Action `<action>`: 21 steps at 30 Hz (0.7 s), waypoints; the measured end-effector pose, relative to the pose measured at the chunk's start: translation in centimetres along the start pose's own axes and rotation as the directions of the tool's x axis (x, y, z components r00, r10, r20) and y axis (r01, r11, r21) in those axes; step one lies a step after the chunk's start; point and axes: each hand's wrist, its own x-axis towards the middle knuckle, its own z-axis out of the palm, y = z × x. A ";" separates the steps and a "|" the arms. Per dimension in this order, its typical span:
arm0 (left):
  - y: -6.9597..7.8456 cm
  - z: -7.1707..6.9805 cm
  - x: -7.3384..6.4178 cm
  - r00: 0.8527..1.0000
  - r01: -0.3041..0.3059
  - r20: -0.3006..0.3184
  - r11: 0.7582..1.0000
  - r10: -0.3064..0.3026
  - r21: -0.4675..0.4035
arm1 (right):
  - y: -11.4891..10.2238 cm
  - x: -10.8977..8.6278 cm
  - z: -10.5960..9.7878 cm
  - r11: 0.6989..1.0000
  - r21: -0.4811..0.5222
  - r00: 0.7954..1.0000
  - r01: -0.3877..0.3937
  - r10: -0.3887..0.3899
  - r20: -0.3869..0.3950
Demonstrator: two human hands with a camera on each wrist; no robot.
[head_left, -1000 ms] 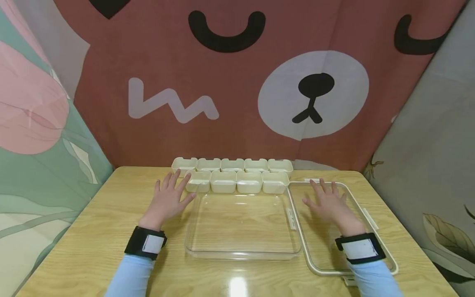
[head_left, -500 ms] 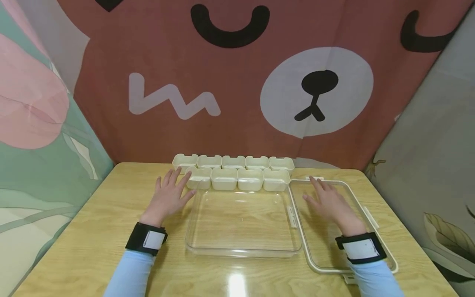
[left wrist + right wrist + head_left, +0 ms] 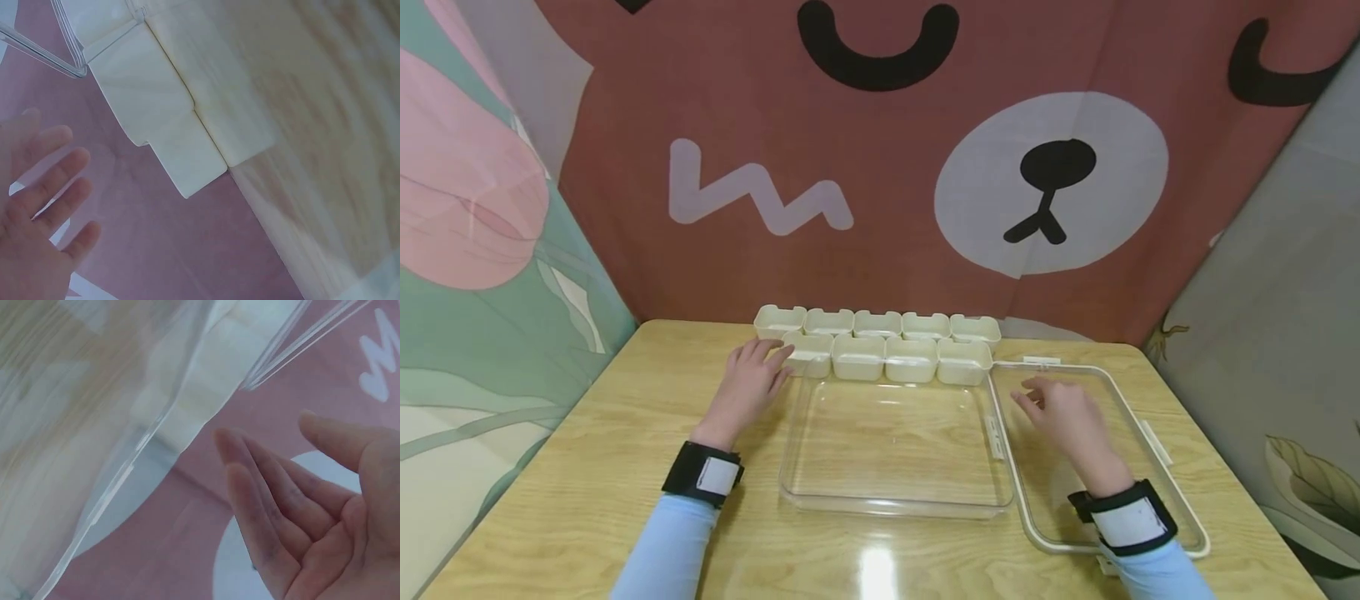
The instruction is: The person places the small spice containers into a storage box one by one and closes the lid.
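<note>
My left hand (image 3: 743, 387) is beside the left front cream cup (image 3: 808, 354), its fingers loosely bent and holding nothing. In the left wrist view the left hand (image 3: 47, 206) shows relaxed fingers, apart from the cream cups (image 3: 140, 87). Over the clear lid with a white rim (image 3: 1027, 521) hovers my right hand (image 3: 1067, 417), fingers loosely curved, nothing in its grasp. The right wrist view shows the right hand (image 3: 312, 519) with thumb and fingers apart. Between the hands lies a clear shallow rectangular box (image 3: 891, 504).
Behind the box stand two rows of small cream cups; the back row (image 3: 877, 323) is close to the brown bear-print cloth (image 3: 880, 250). White clips (image 3: 1156, 442) sit along the lid's edges. The wooden table (image 3: 587, 467) extends left and in front of the box.
Both hands have gone from spread fingers to more bent ones. My right fingers have drawn in towards the thumb. The head view has shifted slightly; the cups, box and lid stay put.
</note>
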 end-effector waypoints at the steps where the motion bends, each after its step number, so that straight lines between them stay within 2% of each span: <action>1: 0.0 0.0 0.0 1.000 -0.006 -0.014 1.000 0.006 0.002 | -0.3 -0.1 -0.1 1.000 0.022 1.000 -0.013 0.013 0.024; 4: 0.0 0.0 0.2 0.999 -0.016 -0.042 1.000 0.016 0.002 | -1.2 -0.3 -0.3 0.993 0.094 0.991 -0.072 0.061 0.119; 8: 0.0 -0.2 0.4 0.997 -0.026 -0.079 1.000 0.025 -0.003 | -2.3 -0.7 -0.7 0.968 0.187 0.963 -0.165 0.117 0.243; 15: -0.3 -0.3 0.5 0.993 -0.036 -0.110 0.999 0.036 0.001 | -3.4 -1.3 -0.7 0.945 0.225 0.934 -0.235 0.156 0.320; 21: -0.7 -0.5 0.4 0.995 -0.011 -0.098 1.000 0.011 0.001 | -3.9 -1.5 -0.4 0.943 0.234 0.933 -0.237 0.154 0.326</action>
